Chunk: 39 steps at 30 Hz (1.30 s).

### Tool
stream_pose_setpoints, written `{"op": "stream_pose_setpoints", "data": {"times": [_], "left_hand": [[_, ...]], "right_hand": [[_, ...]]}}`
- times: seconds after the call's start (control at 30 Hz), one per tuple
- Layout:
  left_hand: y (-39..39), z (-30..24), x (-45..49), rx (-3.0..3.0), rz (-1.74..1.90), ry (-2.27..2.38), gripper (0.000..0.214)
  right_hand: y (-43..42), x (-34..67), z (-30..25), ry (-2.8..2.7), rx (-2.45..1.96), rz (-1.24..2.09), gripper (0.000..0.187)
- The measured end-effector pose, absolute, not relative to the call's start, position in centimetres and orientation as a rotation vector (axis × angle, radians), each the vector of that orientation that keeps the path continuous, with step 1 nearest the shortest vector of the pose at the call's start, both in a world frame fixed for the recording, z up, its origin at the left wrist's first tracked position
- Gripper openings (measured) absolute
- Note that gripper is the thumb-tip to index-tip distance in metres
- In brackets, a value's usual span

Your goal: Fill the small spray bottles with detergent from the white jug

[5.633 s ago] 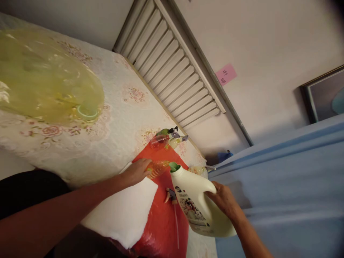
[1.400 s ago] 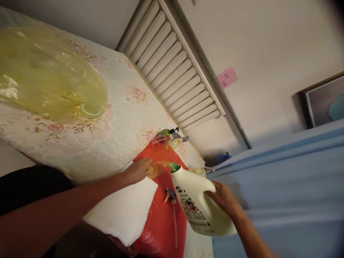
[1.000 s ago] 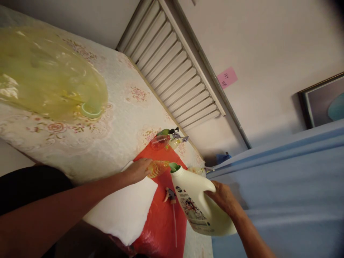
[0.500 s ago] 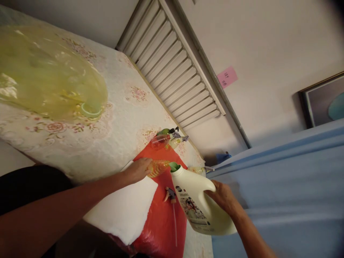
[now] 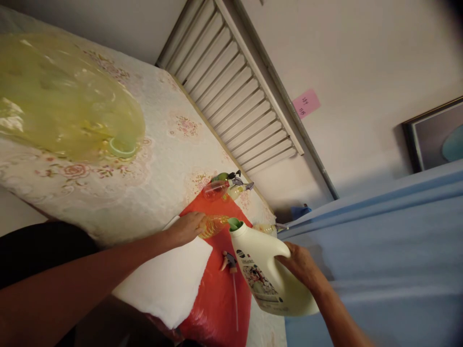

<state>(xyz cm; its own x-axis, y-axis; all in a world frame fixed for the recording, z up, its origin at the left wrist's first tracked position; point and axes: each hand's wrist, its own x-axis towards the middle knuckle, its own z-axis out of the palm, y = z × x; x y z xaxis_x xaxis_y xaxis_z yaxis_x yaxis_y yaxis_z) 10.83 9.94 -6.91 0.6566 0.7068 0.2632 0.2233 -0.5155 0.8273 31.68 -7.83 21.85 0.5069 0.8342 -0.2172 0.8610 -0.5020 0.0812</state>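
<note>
My left hand (image 5: 185, 228) is closed round a small clear bottle (image 5: 213, 225) holding orange-yellow liquid, steadying it on a red sheet (image 5: 220, 289). A large white detergent jug (image 5: 265, 270) is gripped by its handle in my right hand (image 5: 298, 265). The jug is tilted, and its green spout (image 5: 234, 223) touches the small bottle's mouth. A loose trigger sprayer head with its long tube (image 5: 231, 274) lies on the red sheet below the jug.
Two or three spray bottles (image 5: 226, 185) lie at the far end of the red sheet. A white pad (image 5: 166, 284) lies under my left forearm. A yellow-green plastic bag (image 5: 65, 101) rests on the floral tablecloth (image 5: 166, 159). Blue cloth (image 5: 390, 250) hangs at the right.
Nothing has visibly changed; both hands hold the same pose, with the jug's spout at the small bottle.
</note>
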Motion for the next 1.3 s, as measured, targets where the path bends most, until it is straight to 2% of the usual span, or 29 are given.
{"op": "stream_pose_setpoints", "data": {"times": [1.3], "left_hand": [[9.6, -6.0, 10.6, 2.033, 0.714, 0.780, 0.029]], "right_hand": [[-7.8, 32.2, 21.9, 1.463, 2.519, -0.178, 0.018]]}}
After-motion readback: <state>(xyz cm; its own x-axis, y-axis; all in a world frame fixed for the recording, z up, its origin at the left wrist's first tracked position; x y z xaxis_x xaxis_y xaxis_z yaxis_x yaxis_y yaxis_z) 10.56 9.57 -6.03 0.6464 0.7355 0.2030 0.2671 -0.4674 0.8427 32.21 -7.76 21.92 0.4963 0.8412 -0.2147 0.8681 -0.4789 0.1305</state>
